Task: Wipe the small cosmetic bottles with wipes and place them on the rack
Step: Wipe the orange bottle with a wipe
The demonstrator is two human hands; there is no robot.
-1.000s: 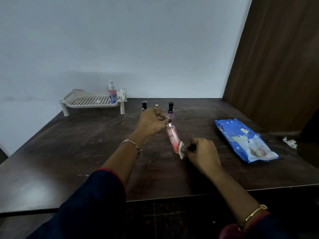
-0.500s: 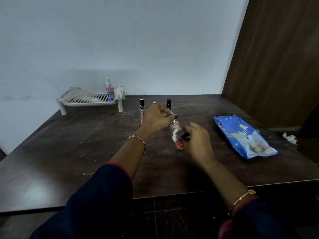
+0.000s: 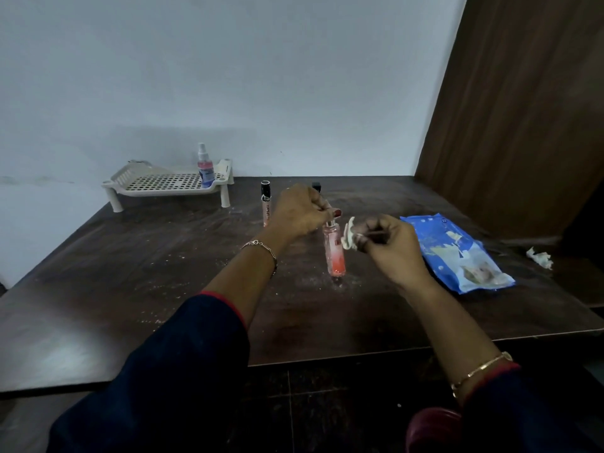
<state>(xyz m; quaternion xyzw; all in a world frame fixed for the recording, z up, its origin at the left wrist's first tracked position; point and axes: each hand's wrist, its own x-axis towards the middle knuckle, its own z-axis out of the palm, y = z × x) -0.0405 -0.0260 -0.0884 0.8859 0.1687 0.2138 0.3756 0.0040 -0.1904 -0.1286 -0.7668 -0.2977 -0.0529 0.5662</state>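
Note:
My left hand [image 3: 302, 212] pinches the top of a pink-to-orange cosmetic bottle [image 3: 335, 251], which hangs upright just above the dark table [image 3: 130, 273]. My right hand [image 3: 390, 246] grips a crumpled white wipe [image 3: 349, 238] against the bottle's upper right side. A white perforated rack [image 3: 163, 184] stands at the back left with a pink spray bottle [image 3: 205, 166] on its right end. A slim black-capped tube [image 3: 266, 204] stands on the table behind my left hand. Another black cap [image 3: 316, 186] shows just past my left fingers.
A blue pack of wipes [image 3: 457, 253] lies on the table to the right of my right hand. A used crumpled wipe [image 3: 541, 258] sits near the right edge. A brown wooden panel [image 3: 523, 109] rises at the right; a pale wall is behind.
The bottle has swung from tilted to upright, still pinched at its top by my left hand. My right hand with the wipe moved from the bottle's base up to its upper part.

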